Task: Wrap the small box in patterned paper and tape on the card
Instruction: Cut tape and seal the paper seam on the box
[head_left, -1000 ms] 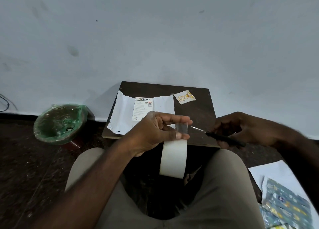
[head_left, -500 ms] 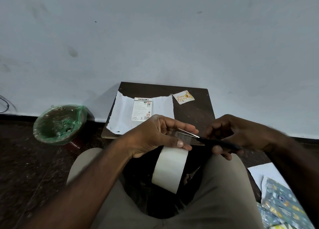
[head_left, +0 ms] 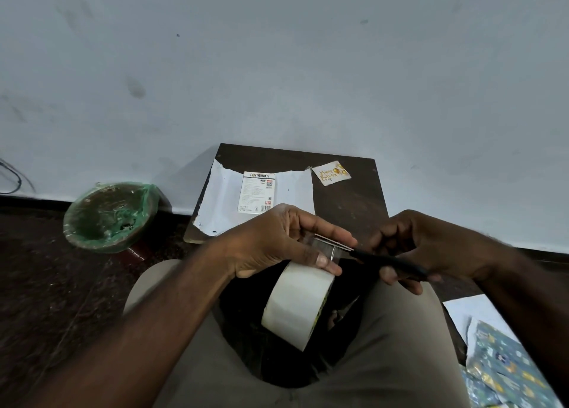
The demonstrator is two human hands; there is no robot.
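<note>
Small box (head_left: 257,193) lies on the paper (head_left: 221,201) on the dark board (head_left: 348,204), while a tape strip (head_left: 326,244) pinched by the left hand (head_left: 277,241) is met by scissors (head_left: 385,260) gripped in the right hand (head_left: 431,244). Once the strip is cut, the roll (head_left: 297,303) below may be dropped, or the strip curled onto itself. It is seen white, flat, label-up and unwrapped, with 1 card (head_left: 331,172) just beside the paper.

The dark counter (head_left: 348,210) carried a white-side-up paper sheet (head_left: 221,204) and, just beside it, the birthday card (head_left: 331,173).
</note>
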